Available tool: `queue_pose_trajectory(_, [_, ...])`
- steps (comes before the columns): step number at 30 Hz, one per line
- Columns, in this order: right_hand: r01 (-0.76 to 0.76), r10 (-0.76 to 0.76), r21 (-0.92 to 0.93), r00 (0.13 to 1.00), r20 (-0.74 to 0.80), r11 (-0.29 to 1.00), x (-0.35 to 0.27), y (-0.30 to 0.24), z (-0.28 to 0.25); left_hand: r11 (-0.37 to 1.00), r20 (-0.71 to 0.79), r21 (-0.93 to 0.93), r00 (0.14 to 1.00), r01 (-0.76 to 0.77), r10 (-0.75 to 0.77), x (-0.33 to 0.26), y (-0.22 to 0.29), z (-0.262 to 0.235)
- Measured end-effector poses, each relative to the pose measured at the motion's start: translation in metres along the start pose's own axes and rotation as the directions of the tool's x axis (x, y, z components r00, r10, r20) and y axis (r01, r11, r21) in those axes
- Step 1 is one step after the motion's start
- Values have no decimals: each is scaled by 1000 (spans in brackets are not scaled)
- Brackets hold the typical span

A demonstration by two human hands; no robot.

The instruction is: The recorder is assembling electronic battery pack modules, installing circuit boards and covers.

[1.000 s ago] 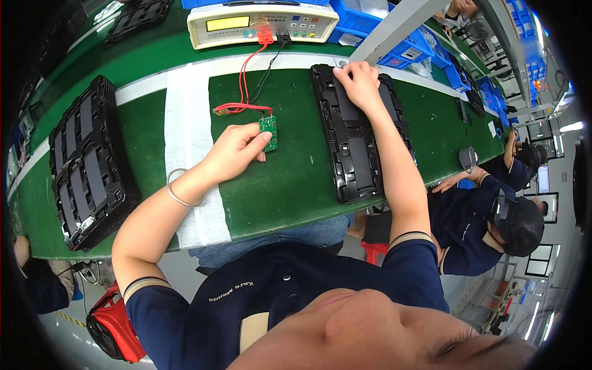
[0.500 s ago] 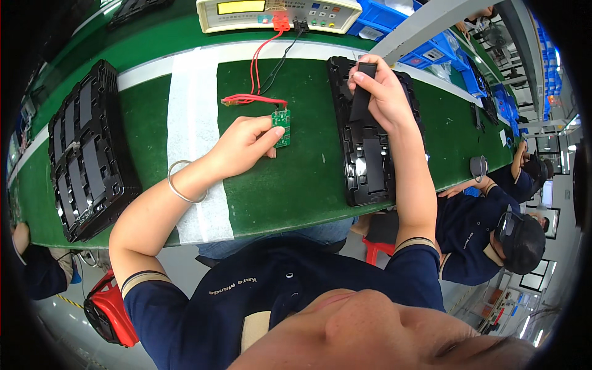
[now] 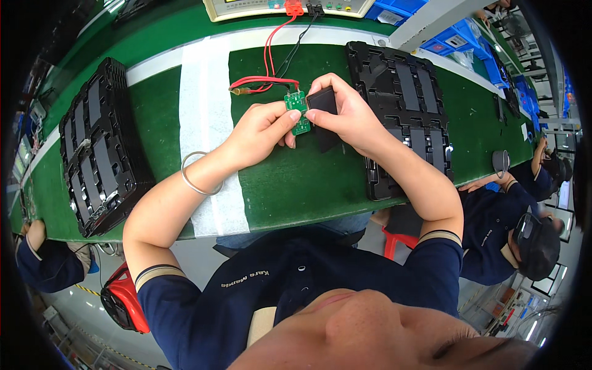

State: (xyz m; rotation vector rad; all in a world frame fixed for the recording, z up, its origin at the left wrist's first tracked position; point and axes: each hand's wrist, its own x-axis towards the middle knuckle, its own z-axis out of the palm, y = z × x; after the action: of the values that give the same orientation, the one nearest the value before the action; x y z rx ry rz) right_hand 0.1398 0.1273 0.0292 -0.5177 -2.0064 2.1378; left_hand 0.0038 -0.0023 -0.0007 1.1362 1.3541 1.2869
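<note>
My left hand (image 3: 271, 128) pinches a small green circuit board (image 3: 300, 128) between thumb and fingers. Red and black wires (image 3: 265, 80) run to the board's far edge. In my right hand (image 3: 345, 114) is a flat black rectangular battery pack (image 3: 325, 126), gripped with thumb on the near side and fingers around the far end. Its left edge meets or nearly meets the board's right edge; my right thumb tip hides the exact contact. Beyond my right forearm lies a black plastic tray (image 3: 404, 80) holding several similar dark packs.
A stack of black trays (image 3: 102, 148) with dark packs stands at the left on the green bench (image 3: 296, 197). A white strip (image 3: 206, 123) crosses the bench. The wires lead to a tester (image 3: 246, 8) at the back. Blue bins (image 3: 462, 40) stand behind a grey post. A co-worker (image 3: 493, 228) sits at right.
My right hand has carried the black pack from above the right tray leftward to the circuit board. My left hand still holds the board. The view has shifted slightly.
</note>
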Motion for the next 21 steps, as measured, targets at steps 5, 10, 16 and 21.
queue_pose_trajectory(5, [-4, 4, 19, 1000, -6, 1000, -2, -2, -1, 1000, 8, 11, 1000, -13, 12, 1, 4, 1])
queue_pose_trajectory(10, [15, -15, 51, 1000, -8, 999, -2, -1, -1, 999, 5, 51, 1000, -11, 11, 1, 5, 1])
queue_pose_trajectory(16, [87, -92, -68, 993, -76, 994, 4, 7, 3, 997, -1, 75, 1000, -5, 5, -1, 3, 0])
queue_pose_trajectory(21, [64, -71, -96, 994, -82, 993, -1, 1, 2, 998, 34, 54, 999, -35, 33, 0, 5, 0])
